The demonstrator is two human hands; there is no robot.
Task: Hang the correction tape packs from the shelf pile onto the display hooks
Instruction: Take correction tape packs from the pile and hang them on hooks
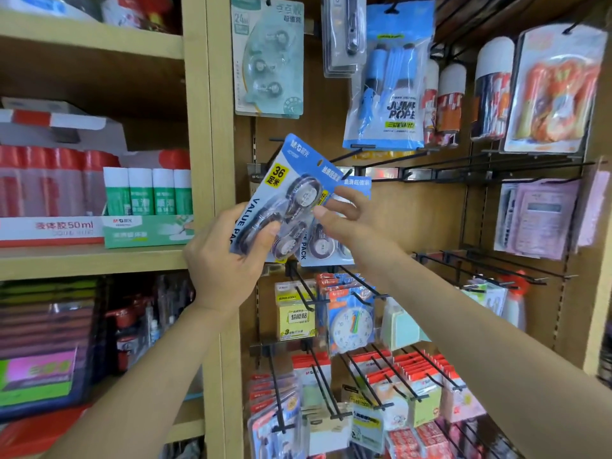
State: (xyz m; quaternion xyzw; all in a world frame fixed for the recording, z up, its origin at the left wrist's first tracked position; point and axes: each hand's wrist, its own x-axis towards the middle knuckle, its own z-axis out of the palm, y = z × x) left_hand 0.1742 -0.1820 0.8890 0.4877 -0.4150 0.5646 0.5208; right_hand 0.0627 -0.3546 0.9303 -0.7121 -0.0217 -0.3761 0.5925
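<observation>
Blue-carded correction tape pack (281,193) sits tilted, its top toward one o'clock. The left hand (228,256) grips its lower end, thumb across the clear blister. At three o'clock of it, the right hand (344,217) holds loosely spread fingers before a second pack (323,248) hanging behind.

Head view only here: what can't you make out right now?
- Head view: whether the rear pack sits on a hook; the held pack and right hand hide it.
- Right hand's grip on the rear pack: fingers motion-blurred, cannot tell.
- Held pack's lower edge: covered by the left hand.
- Shelf pile: not identifiable in frame.
</observation>
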